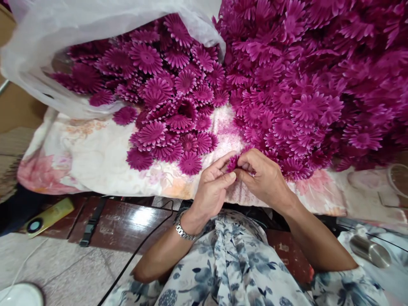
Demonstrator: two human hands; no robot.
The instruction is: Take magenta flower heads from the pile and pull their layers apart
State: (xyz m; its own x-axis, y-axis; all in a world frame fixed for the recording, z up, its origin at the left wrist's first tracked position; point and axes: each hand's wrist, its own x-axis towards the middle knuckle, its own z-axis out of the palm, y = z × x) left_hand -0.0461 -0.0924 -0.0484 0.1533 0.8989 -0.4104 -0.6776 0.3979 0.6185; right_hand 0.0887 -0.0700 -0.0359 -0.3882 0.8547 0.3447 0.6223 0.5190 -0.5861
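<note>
Between my two hands, close to the cloth's front edge, is a small magenta artificial flower (233, 162). My left hand (214, 182) pinches it from the left, thumb and fingers together. On its other side the bent fingers of my right hand (259, 176) close on the same flower; my fingertips partly cover it. Just beyond my left hand lies a loose pile of magenta flower heads (190, 162). A larger, denser heap of magenta flowers (308, 108) rises beyond my right hand and fills the upper right.
A translucent plastic bag (28, 72) gapes at upper left, flower heads spilling from it. The floral cloth (98, 148) covers the work surface. Below it are a dark red bench (127, 223), a yellow phone-like object (51, 216) and a black cable (140, 245). At right lies a metal tumbler (369, 250).
</note>
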